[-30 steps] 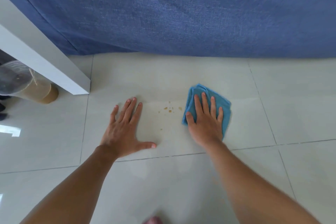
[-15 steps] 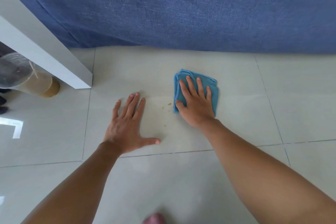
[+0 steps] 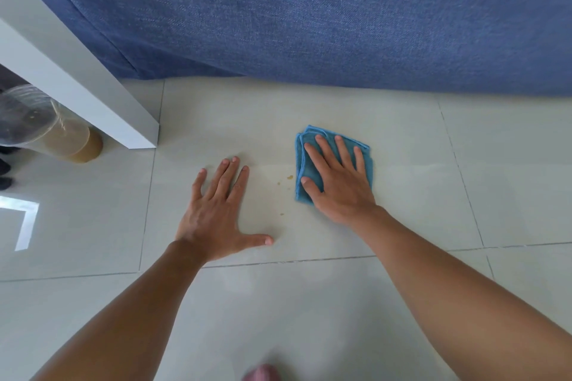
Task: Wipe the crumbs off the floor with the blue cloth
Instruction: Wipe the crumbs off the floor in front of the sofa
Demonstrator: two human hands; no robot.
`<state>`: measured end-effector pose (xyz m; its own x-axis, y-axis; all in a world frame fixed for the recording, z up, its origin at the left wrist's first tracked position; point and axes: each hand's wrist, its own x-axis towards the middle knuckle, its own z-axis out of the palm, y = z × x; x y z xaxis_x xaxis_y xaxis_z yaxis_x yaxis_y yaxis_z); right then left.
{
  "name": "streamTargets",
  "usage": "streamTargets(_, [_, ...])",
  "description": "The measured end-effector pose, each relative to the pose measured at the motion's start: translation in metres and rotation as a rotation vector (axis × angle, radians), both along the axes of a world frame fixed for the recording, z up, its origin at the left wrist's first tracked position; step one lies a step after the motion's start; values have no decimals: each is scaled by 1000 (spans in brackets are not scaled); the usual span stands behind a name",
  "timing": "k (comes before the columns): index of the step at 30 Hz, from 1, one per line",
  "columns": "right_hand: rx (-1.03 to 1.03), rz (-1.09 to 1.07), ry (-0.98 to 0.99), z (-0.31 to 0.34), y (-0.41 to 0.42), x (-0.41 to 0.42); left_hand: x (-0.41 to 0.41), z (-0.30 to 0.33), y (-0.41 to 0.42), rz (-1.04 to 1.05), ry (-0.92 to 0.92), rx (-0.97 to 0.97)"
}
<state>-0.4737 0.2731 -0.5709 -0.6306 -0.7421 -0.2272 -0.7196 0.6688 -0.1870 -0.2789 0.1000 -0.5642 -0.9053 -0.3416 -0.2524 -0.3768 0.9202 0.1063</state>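
Presently, right hand [image 3: 337,185] lies flat, fingers spread, pressing the folded blue cloth [image 3: 332,139] to the floor [image 3: 402,139]; left hand [image 3: 216,213] splayed flat beside crumbs [image 3: 289,177].

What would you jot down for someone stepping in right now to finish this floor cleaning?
Right hand: flat, fingers spread, pressing the folded blue cloth onto the floor tile.
Left hand: flat and empty on the tile, left of the mess.
Crumbs: a few small brown bits lie between the hands, just off the cloth's left edge, with another speck nearer the person.
Done: cloth is down at the edge of the mess; what it has picked up cannot be seen.
Left: sweep the cloth leftward over the remaining bits, then gather them. A plastic cup stands by the white furniture leg at far left; keep clear.
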Motion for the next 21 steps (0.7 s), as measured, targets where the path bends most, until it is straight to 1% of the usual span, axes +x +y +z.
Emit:
streamTargets(4, [-5,4,78,-7,-1,14,0,1,0,5,-3,5])
streamTargets(9, [9,81,67,-5,21,14,2,1,1,23,13,27])
streamTargets(12, [10,6,52,-4,5,-4,1,2,2,36,12,40])
streamTargets(15, [20,9,30,-4,-22,1,2,2,3,41,9,41])
streamTargets(18, [-2,138,15,-2,-20,24,1,2,2,50,17,35])
streamTargets(21, [23,259,14,0,14,28,2,4,3,46,15,41])
